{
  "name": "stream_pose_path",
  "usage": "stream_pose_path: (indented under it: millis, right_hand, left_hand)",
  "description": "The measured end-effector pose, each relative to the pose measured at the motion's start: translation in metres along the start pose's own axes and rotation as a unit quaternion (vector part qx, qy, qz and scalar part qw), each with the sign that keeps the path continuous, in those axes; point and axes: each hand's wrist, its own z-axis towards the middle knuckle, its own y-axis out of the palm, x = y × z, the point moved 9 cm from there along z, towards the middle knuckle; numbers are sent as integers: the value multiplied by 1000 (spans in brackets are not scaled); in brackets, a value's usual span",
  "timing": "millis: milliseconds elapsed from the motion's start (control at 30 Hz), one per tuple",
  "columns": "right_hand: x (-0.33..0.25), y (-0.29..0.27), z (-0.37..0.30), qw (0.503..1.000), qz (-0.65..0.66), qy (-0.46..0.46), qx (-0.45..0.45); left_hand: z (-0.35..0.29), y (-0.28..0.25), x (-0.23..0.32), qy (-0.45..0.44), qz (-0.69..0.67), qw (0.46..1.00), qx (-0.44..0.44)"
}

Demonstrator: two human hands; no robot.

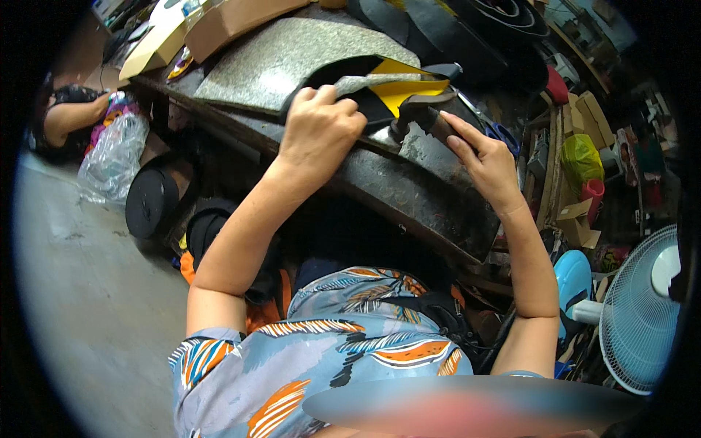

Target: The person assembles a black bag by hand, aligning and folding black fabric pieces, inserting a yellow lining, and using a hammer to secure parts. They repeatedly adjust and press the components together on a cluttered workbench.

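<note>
My left hand [321,135] is closed on a looped black strip [358,102] with yellow patches on its inner side. The strip stands on edge at the front of the workbench, and part of it is hidden behind my fingers. In my right hand [485,160] is a hammer [436,125], held by its dark handle with the thumb and fingers along it. Its dark, curved head lies beside the strip's yellow end, over the bench's front edge. Whether the head touches the strip, I cannot tell.
A speckled stone slab [255,69] covers part of the dark workbench [416,193]. Blue-handled scissors [504,137] lie beyond my right hand. Black rolled material [438,29] is piled behind. A fan [639,310] stands right; a black roll [152,196] and another person [69,120] are left.
</note>
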Motion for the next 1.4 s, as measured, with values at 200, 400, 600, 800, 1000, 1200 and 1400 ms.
stream_pose_path:
  millis: [200,400,600,800,1000,1200,1400]
  right_hand:
    - [9,-15,-26,967,-188,-143,100]
    - [14,1,-34,952,-249,-159,82]
    - [21,3,-30,965,-223,-129,56]
    - [19,3,-28,967,-206,-134,66]
    - [19,0,-27,970,-195,-132,65]
    - [21,0,-26,971,-200,-121,46]
    - [20,-1,-26,970,-197,-132,62]
  left_hand:
    - [1,0,-69,-80,153,982,71]
    - [33,52,-117,-134,226,963,66]
    - [63,64,-156,-256,249,934,5]
    - [148,88,-18,20,51,995,83]
    - [212,139,85,119,-119,986,-8]
    - [223,147,79,14,-77,997,-6]
    - [199,117,24,-87,-172,973,129]
